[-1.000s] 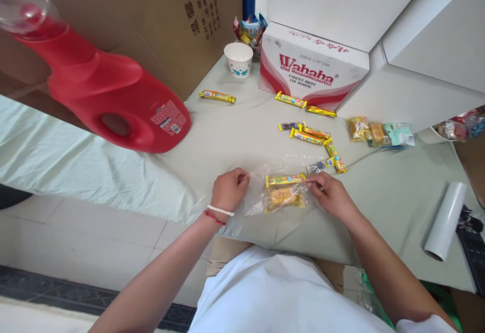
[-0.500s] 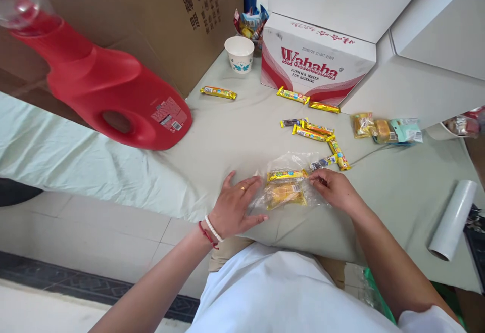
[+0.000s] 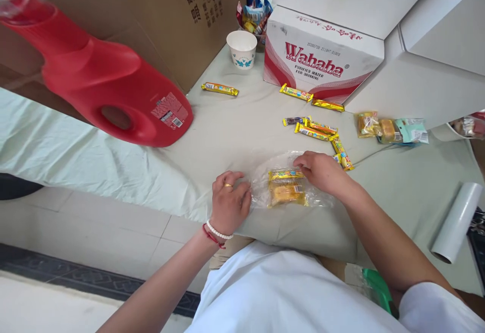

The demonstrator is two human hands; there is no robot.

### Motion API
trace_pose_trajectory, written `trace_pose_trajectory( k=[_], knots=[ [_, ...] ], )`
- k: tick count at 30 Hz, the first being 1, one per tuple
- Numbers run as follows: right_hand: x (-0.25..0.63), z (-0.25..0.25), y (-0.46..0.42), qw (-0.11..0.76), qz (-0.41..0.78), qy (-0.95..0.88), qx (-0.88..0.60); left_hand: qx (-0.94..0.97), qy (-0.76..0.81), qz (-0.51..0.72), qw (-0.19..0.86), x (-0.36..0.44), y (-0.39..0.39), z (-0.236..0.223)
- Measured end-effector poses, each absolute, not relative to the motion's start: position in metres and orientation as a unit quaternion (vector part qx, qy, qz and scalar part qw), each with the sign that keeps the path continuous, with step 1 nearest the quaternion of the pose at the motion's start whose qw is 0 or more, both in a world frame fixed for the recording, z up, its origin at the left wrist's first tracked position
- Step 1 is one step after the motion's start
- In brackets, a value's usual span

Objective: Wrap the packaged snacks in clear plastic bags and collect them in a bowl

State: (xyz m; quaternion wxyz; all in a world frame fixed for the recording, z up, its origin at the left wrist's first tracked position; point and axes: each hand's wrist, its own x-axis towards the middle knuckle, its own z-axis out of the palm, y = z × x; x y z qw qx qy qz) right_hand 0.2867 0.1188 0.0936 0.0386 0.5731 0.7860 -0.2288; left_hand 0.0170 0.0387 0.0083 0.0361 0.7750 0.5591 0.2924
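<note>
Looking down in the head view, you have a thin, clear, crinkled plastic film (image 3: 259,186) spread near the close edge of the table (image 3: 215,136), which is covered in pale green cloth. Amid it lie a slim, yellow, printed bar in a shiny wrapper (image 3: 285,174) and, on your side of that, a golden, blocky cake in a clear, yellow-edged packet (image 3: 286,192); whether the film covers them is hard to tell.

Your left hand (image 3: 230,199) curls at the film's left edge; your right hand (image 3: 322,171) arches over its far right part, fingertips near the bar's right end. Whether either grip is pinching film or released, you cannot tell from here.

Film this thin probably clings and creases, so handle it by its margins, with light, even tension. A lopsided pull would likely skew the bar and cake. Mind the loose, yellow-wrapped bars (image 3: 314,132) just beyond your right hand.
</note>
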Motion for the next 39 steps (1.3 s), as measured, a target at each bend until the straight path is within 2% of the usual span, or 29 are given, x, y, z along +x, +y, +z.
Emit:
trace_pose_trajectory(
  k=[4, 9, 11, 14, 18, 23, 26, 29, 31, 34, 39],
  knots=[
    [0.269, 0.088, 0.131, 0.125, -0.248, 0.798, 0.535, 0.775, 0.552, 0.307, 0.018, 0.027, 0.038, 0.019],
    [0.268, 0.085, 0.135, 0.154, -0.26, 0.799, 0.521, 0.867, 0.424, 0.255, -0.067, 0.037, 0.044, 0.027],
    [0.269, 0.083, 0.134, 0.164, -0.255, 0.799, 0.52, 0.888, 0.397, 0.227, -0.048, 0.039, 0.047, 0.023],
    [0.272, 0.08, 0.131, 0.174, -0.252, 0.802, 0.513, 0.875, 0.438, 0.204, 0.029, 0.042, 0.052, 0.014],
    [0.279, 0.077, 0.128, 0.155, -0.262, 0.796, 0.524, 0.849, 0.477, 0.2, 0.113, 0.044, 0.058, 0.008],
    [0.294, 0.079, 0.128, 0.109, -0.284, 0.765, 0.568, 0.854, 0.455, 0.198, 0.154, 0.041, 0.066, 0.011],
    [0.307, 0.085, 0.131, 0.056, -0.336, 0.739, 0.581, 0.859, 0.418, 0.243, 0.17, 0.037, 0.067, 0.012],
    [0.315, 0.092, 0.133, -0.022, -0.373, 0.714, 0.593, 0.863, 0.382, 0.295, 0.149, 0.034, 0.063, 0.014],
    [0.314, 0.095, 0.133, -0.041, -0.387, 0.714, 0.582, 0.875, 0.354, 0.307, 0.119, 0.032, 0.058, 0.017],
    [0.305, 0.097, 0.131, -0.031, -0.41, 0.736, 0.538, 0.897, 0.321, 0.296, 0.071, 0.032, 0.05, 0.023],
    [0.286, 0.099, 0.13, -0.005, -0.37, 0.8, 0.473, 0.908, 0.314, 0.273, 0.045, 0.031, 0.042, 0.027]
  ],
)
